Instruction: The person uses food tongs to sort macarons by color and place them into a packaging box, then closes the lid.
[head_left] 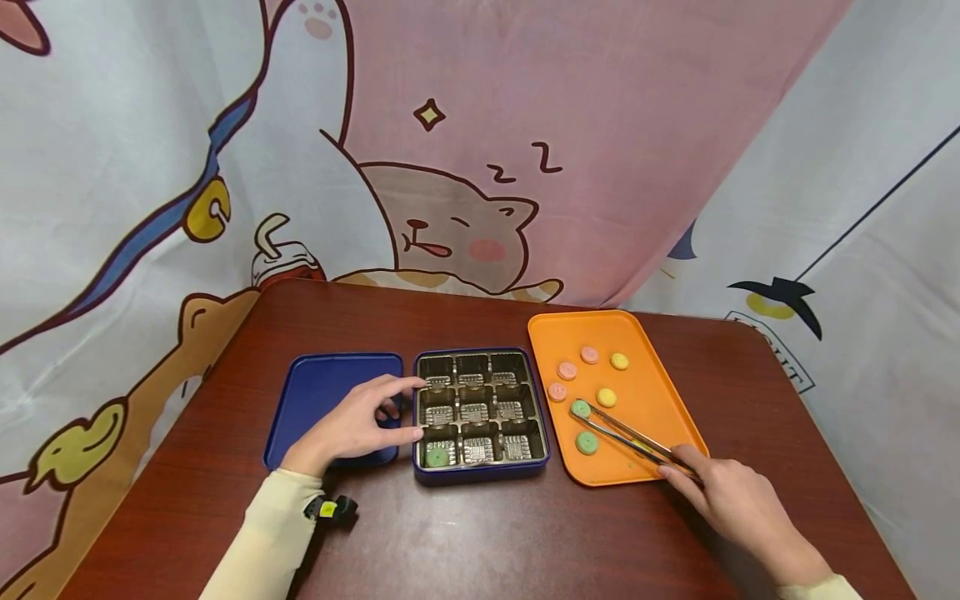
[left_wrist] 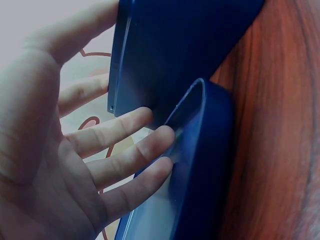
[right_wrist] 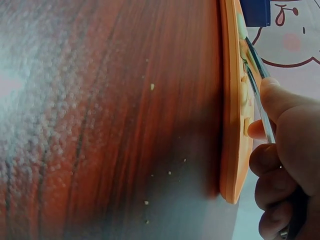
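Note:
My right hand (head_left: pixel 738 500) holds metal tongs (head_left: pixel 637 440), whose tips lie at either side of a green round cookie (head_left: pixel 581 408) on the orange tray (head_left: pixel 652 400). Whether the tips press on it, I cannot tell. Another green cookie (head_left: pixel 587 442) sits just in front. In the middle stands a blue box (head_left: pixel 480 473) with a divided gold insert; its front left compartment contains a green cookie (head_left: pixel 437 457). My left hand (head_left: pixel 352 425) touches the box's left rim with thumb and index finger, while the other fingers stay loose, as the left wrist view (left_wrist: pixel 120 150) shows.
A blue lid (head_left: pixel 322 383) lies left of the box, partly under the left hand. Three pink cookies (head_left: pixel 567 370) and yellow cookies (head_left: pixel 607 397) are spread over the tray. Crumbs (right_wrist: pixel 152 87) dot the brown table (head_left: pixel 465 542). A printed cloth (head_left: pixel 600 125) hangs behind.

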